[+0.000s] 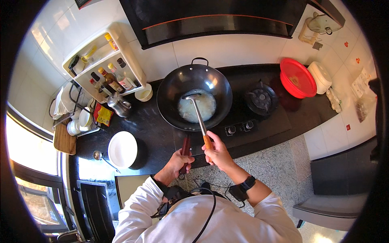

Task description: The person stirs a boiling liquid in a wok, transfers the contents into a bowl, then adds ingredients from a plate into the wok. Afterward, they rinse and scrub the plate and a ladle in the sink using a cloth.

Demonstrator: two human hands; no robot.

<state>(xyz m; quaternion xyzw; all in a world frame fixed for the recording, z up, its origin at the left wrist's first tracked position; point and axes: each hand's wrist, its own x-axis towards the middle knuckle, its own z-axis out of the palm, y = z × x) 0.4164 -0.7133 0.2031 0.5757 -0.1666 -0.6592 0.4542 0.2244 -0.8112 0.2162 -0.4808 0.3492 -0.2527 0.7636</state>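
Observation:
A large dark wok (170,91) sits over the left side of the cooktop, with cloudy whitish liquid (194,111) pooled in its bottom. My left hand (178,162) is closed around the wok's dark reddish-brown handle (186,145). In my right hand (217,152) is the wooden grip of a metal cooking ladle (199,112). The ladle's head rests in the liquid and is partly submerged, so its exact shape is hard to make out.
Left of the wok are a white bowl (122,150), a spoon (98,156), a metal pitcher (118,104) and a shelf of bottles (106,80). On the right, a bare burner (262,97) and a red plastic basin (297,79). A range hood (212,27) hangs above.

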